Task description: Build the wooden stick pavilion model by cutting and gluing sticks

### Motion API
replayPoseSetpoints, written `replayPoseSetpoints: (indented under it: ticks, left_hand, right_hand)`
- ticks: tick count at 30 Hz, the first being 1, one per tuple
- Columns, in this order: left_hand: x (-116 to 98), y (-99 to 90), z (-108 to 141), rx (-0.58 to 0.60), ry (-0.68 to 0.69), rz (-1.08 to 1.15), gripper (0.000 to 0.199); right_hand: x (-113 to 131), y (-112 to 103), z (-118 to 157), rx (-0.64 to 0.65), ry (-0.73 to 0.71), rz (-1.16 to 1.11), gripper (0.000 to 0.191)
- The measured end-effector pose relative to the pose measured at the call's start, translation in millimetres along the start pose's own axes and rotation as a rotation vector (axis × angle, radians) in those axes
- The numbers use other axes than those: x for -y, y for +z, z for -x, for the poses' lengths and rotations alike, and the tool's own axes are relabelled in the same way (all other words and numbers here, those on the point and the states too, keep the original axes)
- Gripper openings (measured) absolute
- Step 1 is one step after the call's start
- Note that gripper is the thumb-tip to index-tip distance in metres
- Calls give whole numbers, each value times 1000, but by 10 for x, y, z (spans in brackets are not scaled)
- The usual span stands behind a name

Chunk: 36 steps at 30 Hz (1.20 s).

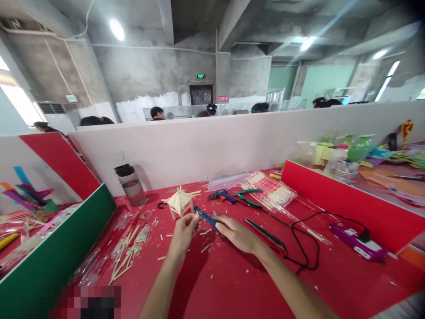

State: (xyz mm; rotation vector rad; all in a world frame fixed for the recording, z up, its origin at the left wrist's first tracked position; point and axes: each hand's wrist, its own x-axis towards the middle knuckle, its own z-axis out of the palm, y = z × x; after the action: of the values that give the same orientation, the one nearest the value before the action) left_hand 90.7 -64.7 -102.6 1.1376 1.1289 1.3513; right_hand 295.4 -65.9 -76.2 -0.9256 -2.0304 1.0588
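Red tabletop (212,294) spreading between forearms; tall white partition (199,150) beyond hands, green board (66,248) left, red board (348,199) right. Slim dark-blue tool (206,217) in right hand's (237,232) closed grip, long axis slanting, tip away and leftward. Left hand (186,226) pinched narrow beside tip, contents unclear; pale wooden-stick model (180,201) just beyond.

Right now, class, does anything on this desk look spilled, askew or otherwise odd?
Small wood scraps lie strewn over the red tabletop, loose sticks sprawl askew at left, and a black cord loops untidily. Nothing looks clearly broken.
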Motion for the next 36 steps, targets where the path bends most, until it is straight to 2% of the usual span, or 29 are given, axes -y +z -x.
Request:
replayPoseSetpoints:
  ticks: [8, 15, 22, 36]
  left_hand:
    - [-22, -13, -21, 9, 35, -102, 56]
    - [0, 5, -8, 12, 222, -297, 48]
    - [13, -15, -23, 71, 159, -239, 49]
    - [-85, -57, -8, 29, 88, -233, 53]
  right_hand:
    - [64, 29, 0, -21, -12, 12, 39]
    - [24, 71, -5, -40, -27, 37, 39]
    - [61, 69, -18, -19, -72, 20, 38]
    - [5, 74, -29, -18, -60, 76, 40]
